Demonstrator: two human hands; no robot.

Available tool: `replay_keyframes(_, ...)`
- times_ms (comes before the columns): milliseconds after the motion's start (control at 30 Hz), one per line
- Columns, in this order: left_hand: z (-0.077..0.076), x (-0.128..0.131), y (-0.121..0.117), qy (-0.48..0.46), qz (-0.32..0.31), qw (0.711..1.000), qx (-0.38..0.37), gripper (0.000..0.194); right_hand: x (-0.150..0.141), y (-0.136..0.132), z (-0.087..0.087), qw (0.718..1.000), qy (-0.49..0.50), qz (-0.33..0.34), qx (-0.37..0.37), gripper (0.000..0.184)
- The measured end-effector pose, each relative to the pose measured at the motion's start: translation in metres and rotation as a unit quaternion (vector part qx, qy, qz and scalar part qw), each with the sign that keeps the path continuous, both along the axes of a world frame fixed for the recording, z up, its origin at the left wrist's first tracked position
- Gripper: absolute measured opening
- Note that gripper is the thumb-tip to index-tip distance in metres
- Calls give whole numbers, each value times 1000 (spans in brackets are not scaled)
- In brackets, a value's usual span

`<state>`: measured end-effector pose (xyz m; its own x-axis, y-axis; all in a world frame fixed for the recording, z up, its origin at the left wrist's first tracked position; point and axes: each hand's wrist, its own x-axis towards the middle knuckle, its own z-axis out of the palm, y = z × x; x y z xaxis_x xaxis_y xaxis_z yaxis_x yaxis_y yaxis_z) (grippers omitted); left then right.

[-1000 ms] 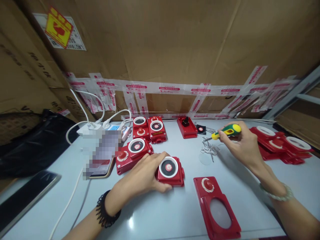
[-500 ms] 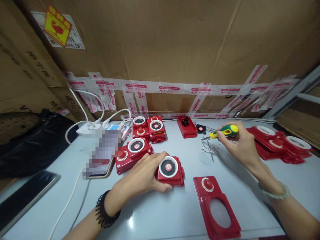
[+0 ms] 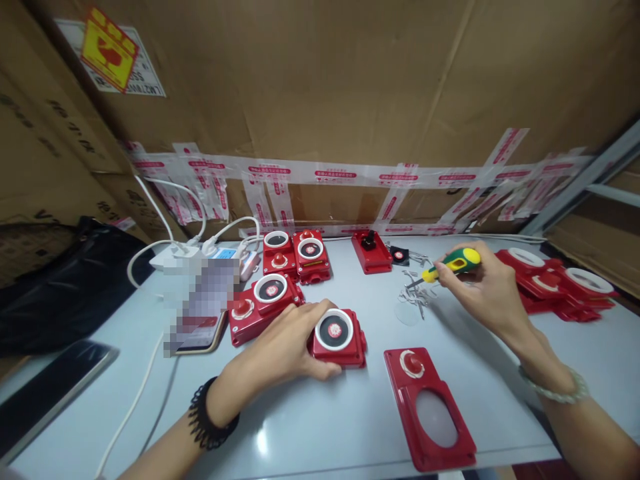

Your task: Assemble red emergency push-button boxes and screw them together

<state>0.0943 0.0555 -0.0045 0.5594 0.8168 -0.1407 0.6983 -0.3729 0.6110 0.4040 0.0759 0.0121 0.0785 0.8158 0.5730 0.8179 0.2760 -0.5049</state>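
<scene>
My left hand (image 3: 295,340) is closed round a red box with a white ring and black disc (image 3: 336,330), which rests on the table. A green and yellow screwdriver (image 3: 457,261) is gripped in my right hand (image 3: 483,287). Its tip points down at a loose pile of small metal screws (image 3: 420,297). Beside the pile lies a clear round disc (image 3: 407,313). Nearer to me is a red cover (image 3: 407,400) with a round hole and a red knob. An open red box base (image 3: 373,257) with a black part stands behind the screws.
Similar red boxes (image 3: 257,313) stand left of centre, and more red covers (image 3: 560,283) are piled at right. A phone (image 3: 200,337), a white power strip with cables (image 3: 175,257) and a dark flat device (image 3: 60,393) occupy the left. A large cardboard box (image 3: 325,87) backs the table.
The screwdriver's tip has dipped lower over the screws, with my right hand shifting slightly. My left hand keeps its hold on the red box. The whole view has shifted a little.
</scene>
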Motion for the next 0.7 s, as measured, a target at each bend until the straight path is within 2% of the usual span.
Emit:
replay_keyframes(100, -2, 0, 1, -2, -5, 1000, 6, 53, 3, 0, 1, 1000, 18, -2, -1, 25)
replay_keyframes(233, -2, 0, 1, -3, -7, 1000, 9, 53, 5, -1, 3, 994, 106, 12, -14, 27)
replay_keyframes(467, -2, 0, 1, -10, -10, 1000, 8, 53, 3, 1, 4, 982, 165, -24, 87, 29)
replay_keyframes(700, -2, 0, 1, -4, -4, 1000, 5, 54, 5, 4, -3, 987, 150, -11, 48, 31)
